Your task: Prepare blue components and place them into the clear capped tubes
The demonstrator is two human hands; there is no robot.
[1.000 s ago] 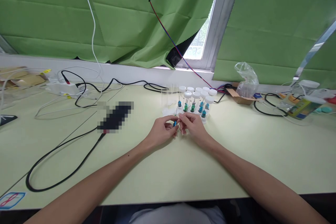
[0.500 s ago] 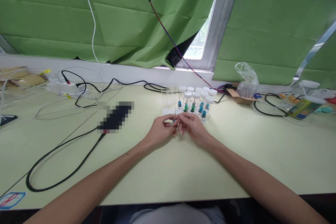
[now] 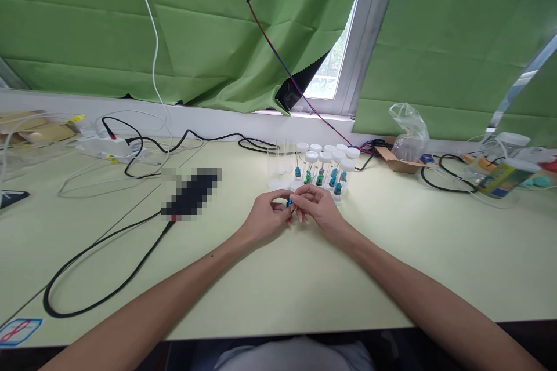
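Note:
My left hand pinches a small shiny blue piece, which seems to have a thin wire standing up from it. My right hand meets it fingertip to fingertip, thumb and forefinger closed at the top of the same piece; much of the piece is hidden by the fingers. Just behind the hands stand several clear tubes with white caps, each showing a blue or green piece on thin wires inside. Left of these are a few uncapped clear tubes.
A black cable loops over the table at left, by a blurred-out dark object. A white power strip lies at the back left. Toward the back right are a cardboard box, a plastic bag and a yellow-labelled jar.
My right fingers have shifted slightly and drawn in around the piece, with the thumb now laid along it. More of the blue piece shows. My left hand has hardly moved.

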